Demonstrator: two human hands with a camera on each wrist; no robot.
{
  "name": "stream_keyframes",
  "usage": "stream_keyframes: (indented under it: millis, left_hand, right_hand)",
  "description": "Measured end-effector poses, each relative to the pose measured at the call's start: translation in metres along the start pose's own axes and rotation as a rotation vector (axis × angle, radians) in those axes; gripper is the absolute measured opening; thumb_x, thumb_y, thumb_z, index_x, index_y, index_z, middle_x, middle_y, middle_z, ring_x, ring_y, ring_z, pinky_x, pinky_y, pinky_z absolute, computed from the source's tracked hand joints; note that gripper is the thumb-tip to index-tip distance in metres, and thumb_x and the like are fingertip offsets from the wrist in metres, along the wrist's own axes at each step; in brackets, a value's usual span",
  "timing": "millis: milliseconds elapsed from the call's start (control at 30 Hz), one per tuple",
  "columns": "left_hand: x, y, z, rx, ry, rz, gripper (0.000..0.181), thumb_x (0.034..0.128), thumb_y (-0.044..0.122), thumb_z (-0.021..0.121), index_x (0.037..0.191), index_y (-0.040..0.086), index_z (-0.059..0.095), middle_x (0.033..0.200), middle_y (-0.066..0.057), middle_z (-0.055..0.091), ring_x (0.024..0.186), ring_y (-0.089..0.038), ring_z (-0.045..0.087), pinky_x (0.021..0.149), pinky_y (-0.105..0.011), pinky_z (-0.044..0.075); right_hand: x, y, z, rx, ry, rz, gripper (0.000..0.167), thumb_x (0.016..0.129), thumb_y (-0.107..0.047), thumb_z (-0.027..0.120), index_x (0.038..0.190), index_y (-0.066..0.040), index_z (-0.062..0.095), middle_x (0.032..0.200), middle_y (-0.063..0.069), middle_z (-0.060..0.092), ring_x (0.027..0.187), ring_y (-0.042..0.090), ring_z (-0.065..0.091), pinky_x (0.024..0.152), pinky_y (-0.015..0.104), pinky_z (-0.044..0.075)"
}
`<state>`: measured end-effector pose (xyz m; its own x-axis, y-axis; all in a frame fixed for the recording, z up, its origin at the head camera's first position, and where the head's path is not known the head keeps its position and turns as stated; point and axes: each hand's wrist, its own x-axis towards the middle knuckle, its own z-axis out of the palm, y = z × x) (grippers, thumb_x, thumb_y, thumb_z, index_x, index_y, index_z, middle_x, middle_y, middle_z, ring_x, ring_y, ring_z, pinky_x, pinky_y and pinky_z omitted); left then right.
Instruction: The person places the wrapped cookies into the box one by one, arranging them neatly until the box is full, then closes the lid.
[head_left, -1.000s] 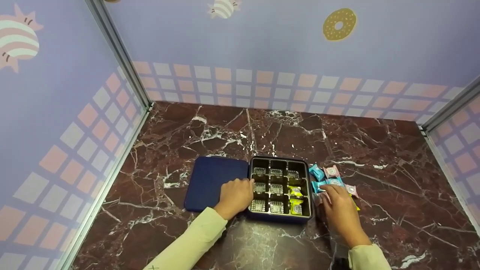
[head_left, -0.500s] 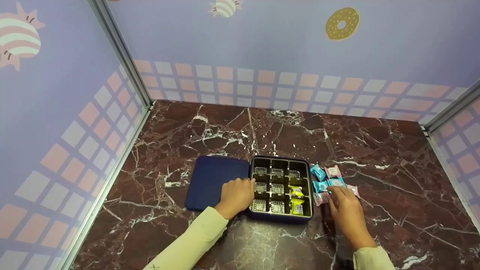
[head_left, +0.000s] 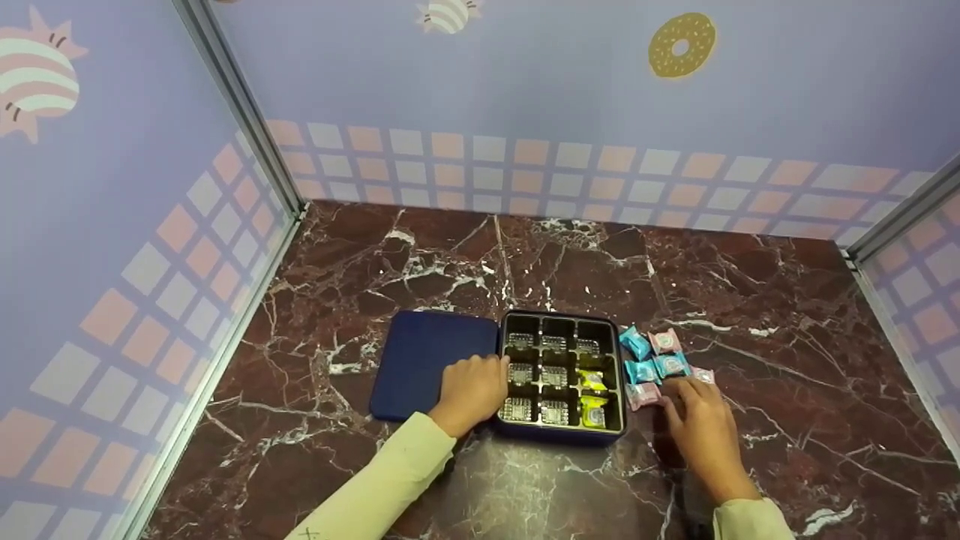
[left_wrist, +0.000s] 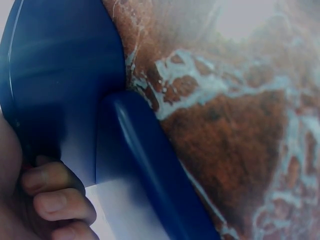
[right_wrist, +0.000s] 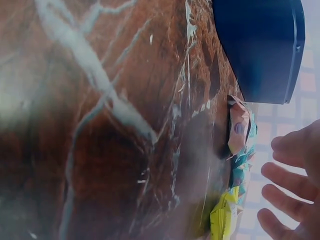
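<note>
A dark blue box (head_left: 561,436) with a divided black insert stands open on the marble-patterned surface. Two yellow wrapped candies (head_left: 593,415) sit in its right column, in the middle and front compartments. My left hand (head_left: 472,390) grips the box's left edge; in the left wrist view its fingers (left_wrist: 55,202) curl at the blue wall. To the right of the box lie several wrapped candies, blue (head_left: 672,365) and pink (head_left: 643,396). Over their near side hovers my right hand (head_left: 703,427), fingers loosely bent and apart. A yellow candy (right_wrist: 223,217) lies below it in the right wrist view.
The flat blue lid (head_left: 424,360) lies against the box's left side, partly under my left forearm. Patterned panels (head_left: 525,97) enclose the surface at the back, left and right. Bare marble surface (head_left: 465,255) extends behind the box.
My right hand has drawn back slightly toward the lower right, uncovering the blue and pink candies near the box. The left hand has stayed at the box's edge.
</note>
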<state>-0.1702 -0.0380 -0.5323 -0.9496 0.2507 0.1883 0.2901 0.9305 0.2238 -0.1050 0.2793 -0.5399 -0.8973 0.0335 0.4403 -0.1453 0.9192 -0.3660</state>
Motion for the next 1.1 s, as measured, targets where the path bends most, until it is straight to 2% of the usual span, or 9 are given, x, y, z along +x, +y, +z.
stream_keyframes:
  millis: [267, 500, 667, 833, 1100]
  left_hand:
    - [-0.0015, 0.0016, -0.0016, 0.013, 0.048, 0.010, 0.050, 0.1015, 0.033, 0.043, 0.060, 0.010, 0.056, 0.060, -0.013, 0.064, 0.050, -0.032, 0.060, 0.042, -0.044, 0.043]
    - [0.0003, 0.0008, -0.0012, 0.002, -0.020, -0.011, 0.050, 0.1024, 0.034, 0.040, 0.062, 0.010, 0.057, 0.063, -0.012, 0.065, 0.053, -0.033, 0.061, 0.045, -0.043, 0.043]
    - [0.0010, 0.0003, -0.0010, 0.000, -0.050, -0.019, 0.051, 0.1029, 0.035, 0.038, 0.063, 0.010, 0.057, 0.065, -0.012, 0.066, 0.055, -0.032, 0.062, 0.046, -0.043, 0.044]
    - [0.0004, 0.0001, -0.0002, 0.000, -0.023, -0.010, 0.051, 0.1025, 0.034, 0.039, 0.061, 0.010, 0.057, 0.064, -0.012, 0.066, 0.053, -0.033, 0.062, 0.044, -0.043, 0.043]
    - [-0.0005, 0.0007, 0.0001, 0.001, 0.022, 0.002, 0.050, 0.1018, 0.034, 0.042, 0.060, 0.011, 0.057, 0.061, -0.012, 0.065, 0.052, -0.033, 0.061, 0.043, -0.044, 0.042]
  right_hand:
    - [-0.0035, 0.0035, -0.0061, -0.028, -0.079, 0.056, 0.019, 0.080, -0.007, 0.074, 0.098, -0.004, 0.068, 0.109, 0.020, 0.067, 0.102, 0.041, 0.057, 0.081, 0.058, 0.042]
    - [-0.0049, 0.0055, -0.0080, -0.015, -0.098, 0.094, 0.021, 0.081, -0.005, 0.072, 0.101, -0.002, 0.067, 0.109, 0.022, 0.065, 0.102, 0.045, 0.056, 0.083, 0.060, 0.041]
    - [-0.0055, 0.0059, -0.0079, 0.020, -0.079, 0.112, 0.021, 0.082, -0.002, 0.071, 0.102, 0.001, 0.067, 0.107, 0.025, 0.064, 0.102, 0.048, 0.057, 0.085, 0.060, 0.042]
    - [-0.0070, 0.0082, -0.0067, 0.008, -0.085, 0.124, 0.022, 0.082, -0.002, 0.071, 0.103, 0.002, 0.067, 0.106, 0.024, 0.065, 0.100, 0.049, 0.059, 0.084, 0.060, 0.044]
    - [-0.0084, 0.0084, -0.0057, -0.041, -0.094, 0.102, 0.020, 0.081, -0.004, 0.073, 0.100, -0.001, 0.068, 0.106, 0.021, 0.068, 0.096, 0.046, 0.061, 0.078, 0.059, 0.046]
